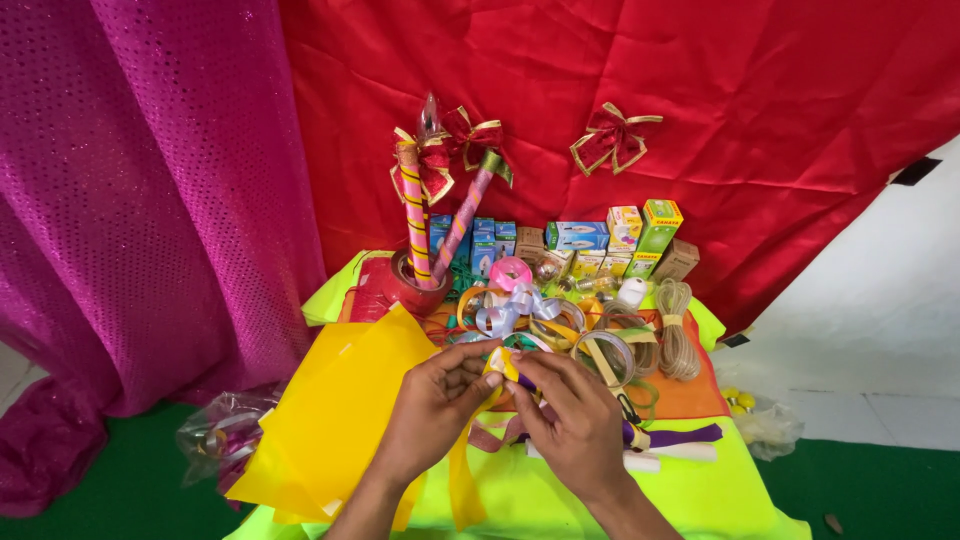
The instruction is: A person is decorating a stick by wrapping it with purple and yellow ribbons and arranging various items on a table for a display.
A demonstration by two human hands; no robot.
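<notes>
— Now pinching yellow ribbon (497, 362) at lower centre of frame: left hand (437, 400) and right hand (570, 420), fingertips pressed together.
— Barely folded yet; no finished bow. Loose ribbon rolls (520, 305) waiting on worktop (700, 490) behind.

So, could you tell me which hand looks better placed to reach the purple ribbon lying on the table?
Probably the right hand: the purple ribbon lies just beside it on the right, while the left hand sits farther off, across the yellow ribbon both hands pinch.
</notes>
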